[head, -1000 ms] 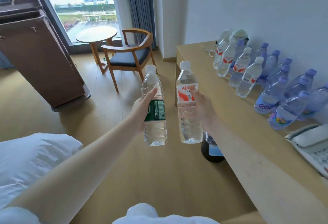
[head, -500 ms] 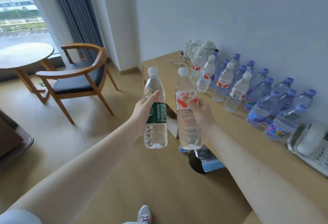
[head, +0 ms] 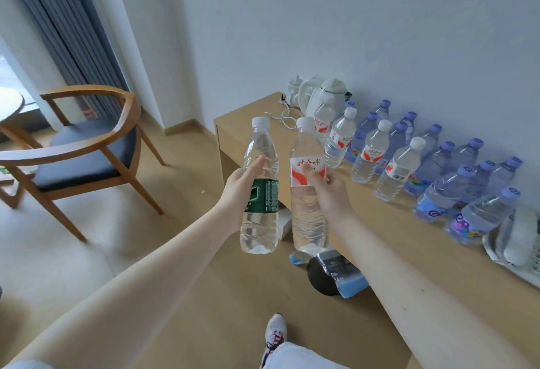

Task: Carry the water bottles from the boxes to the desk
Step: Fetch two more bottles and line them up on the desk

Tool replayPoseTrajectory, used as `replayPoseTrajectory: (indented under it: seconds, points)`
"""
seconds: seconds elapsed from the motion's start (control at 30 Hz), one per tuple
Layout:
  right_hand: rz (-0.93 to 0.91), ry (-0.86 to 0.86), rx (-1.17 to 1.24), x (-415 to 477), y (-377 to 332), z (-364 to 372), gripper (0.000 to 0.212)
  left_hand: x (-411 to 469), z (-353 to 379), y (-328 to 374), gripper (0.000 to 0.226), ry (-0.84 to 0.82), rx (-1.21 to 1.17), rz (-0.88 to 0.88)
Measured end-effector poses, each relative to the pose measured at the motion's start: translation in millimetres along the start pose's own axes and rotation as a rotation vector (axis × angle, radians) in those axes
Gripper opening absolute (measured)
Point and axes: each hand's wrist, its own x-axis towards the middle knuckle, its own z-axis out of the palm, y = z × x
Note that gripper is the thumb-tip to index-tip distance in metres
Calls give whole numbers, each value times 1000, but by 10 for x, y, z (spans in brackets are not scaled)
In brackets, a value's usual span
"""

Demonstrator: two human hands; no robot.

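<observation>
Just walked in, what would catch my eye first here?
Two clear water bottles are held upright side by side at the centre: the left hand grips the green-labelled bottle, the right hand the red-and-white-labelled bottle. To the right, a crowd of bottles with white and purple caps stands on the wooden desk along the wall, a white kettle at its far end.

Left hand point(head: 241, 190) grips green-label bottle point(head: 260, 190), right hand point(head: 330, 193) red-label bottle point(head: 306, 187) (both upright), beside desk point(head: 409, 252).

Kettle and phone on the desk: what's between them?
In the head view, between the kettle and the phone stand white-capped bottles in front and purple-capped bottles by the wall, on the desk.
</observation>
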Motion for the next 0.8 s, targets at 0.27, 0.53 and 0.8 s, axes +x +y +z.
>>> replayPoseTrajectory:
  seconds: [0.27, 0.53, 0.8]
  points:
    - [3, 110, 44, 732, 155, 236, 42, 722, -55, 214, 52, 76, 72, 25]
    - [-29, 204, 49, 1683, 222, 303, 49, 1784, 41, 557, 57, 96, 219, 14]
    - [-69, 376, -52, 2041, 252, -54, 45, 2426, 493, 664, 52, 28, 420, 123]
